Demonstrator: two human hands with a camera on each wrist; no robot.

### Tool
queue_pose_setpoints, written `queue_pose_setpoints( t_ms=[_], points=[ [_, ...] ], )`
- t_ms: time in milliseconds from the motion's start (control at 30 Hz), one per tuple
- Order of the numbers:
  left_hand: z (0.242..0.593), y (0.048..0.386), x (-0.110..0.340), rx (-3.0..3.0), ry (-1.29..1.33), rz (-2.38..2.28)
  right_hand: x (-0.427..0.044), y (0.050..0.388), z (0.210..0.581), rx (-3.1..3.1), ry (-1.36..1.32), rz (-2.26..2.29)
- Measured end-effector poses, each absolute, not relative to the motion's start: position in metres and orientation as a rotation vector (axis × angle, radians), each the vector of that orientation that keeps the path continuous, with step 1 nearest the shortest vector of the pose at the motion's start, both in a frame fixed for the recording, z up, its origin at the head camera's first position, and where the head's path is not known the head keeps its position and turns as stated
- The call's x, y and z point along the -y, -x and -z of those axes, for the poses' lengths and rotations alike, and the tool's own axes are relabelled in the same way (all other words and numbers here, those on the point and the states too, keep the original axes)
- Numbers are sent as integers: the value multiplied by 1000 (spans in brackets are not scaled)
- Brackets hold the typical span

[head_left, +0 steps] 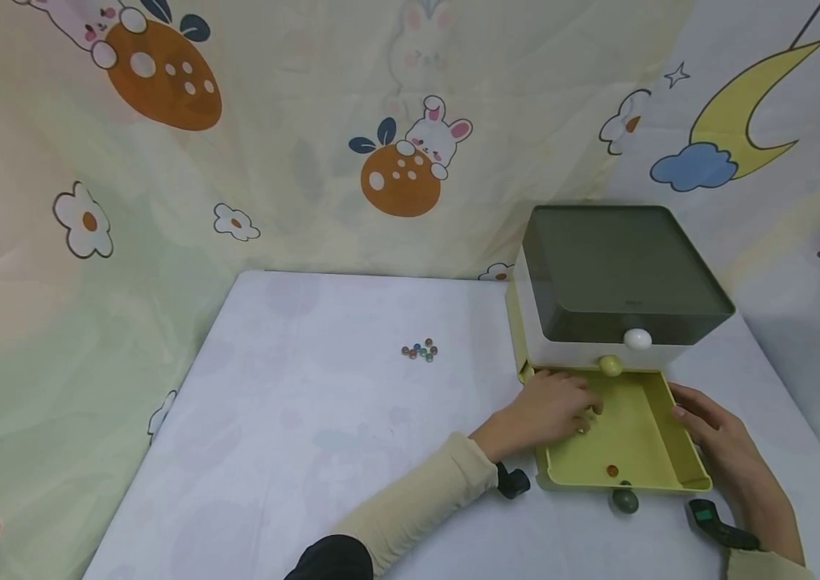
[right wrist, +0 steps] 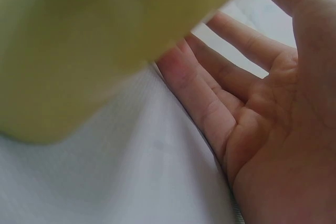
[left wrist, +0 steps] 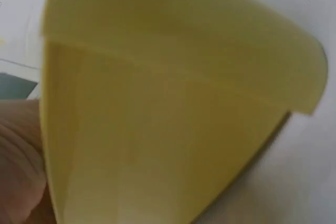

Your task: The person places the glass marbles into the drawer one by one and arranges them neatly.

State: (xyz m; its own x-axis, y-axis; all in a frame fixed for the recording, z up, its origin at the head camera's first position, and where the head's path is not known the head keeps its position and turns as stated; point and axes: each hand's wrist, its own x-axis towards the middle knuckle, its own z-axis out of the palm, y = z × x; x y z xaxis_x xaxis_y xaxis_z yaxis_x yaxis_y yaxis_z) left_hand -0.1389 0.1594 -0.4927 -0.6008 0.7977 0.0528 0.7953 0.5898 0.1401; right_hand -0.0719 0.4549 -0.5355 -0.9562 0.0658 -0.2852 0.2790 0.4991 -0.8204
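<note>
A yellow-green drawer (head_left: 627,427) stands pulled out from a small drawer cabinet (head_left: 627,266). My left hand (head_left: 551,407) reaches over the drawer's left wall, its fingers bent down inside; whether they pinch anything is hidden. Just under its thumb shows a small marble (head_left: 581,430). Another marble (head_left: 612,470), orange-brown, lies near the drawer's front. My right hand (head_left: 722,443) holds the drawer's right wall, thumb at the rim and fingers along the outside. In the right wrist view, its fingers (right wrist: 205,98) touch the drawer's side (right wrist: 105,51). The left wrist view shows the drawer wall (left wrist: 157,129) close up.
Several coloured marbles (head_left: 420,350) lie together on the white-covered table (head_left: 294,419), left of the cabinet. Above the pulled-out drawer are closed drawers with a yellow-green knob (head_left: 610,366) and a white knob (head_left: 637,339). A dark green knob (head_left: 625,500) projects from the drawer's front.
</note>
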Motion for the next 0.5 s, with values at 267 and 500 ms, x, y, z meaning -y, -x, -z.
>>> queue_pose_setpoints(
  t_ms=[267, 500],
  points=[
    [487, 144, -138, -2722, -1628, -429, -455, 72, 535, -2523, -295, 1440],
    [486, 151, -116, -2755, -1830, -472, -454, 71, 535, -2537, -276, 1442]
  ],
)
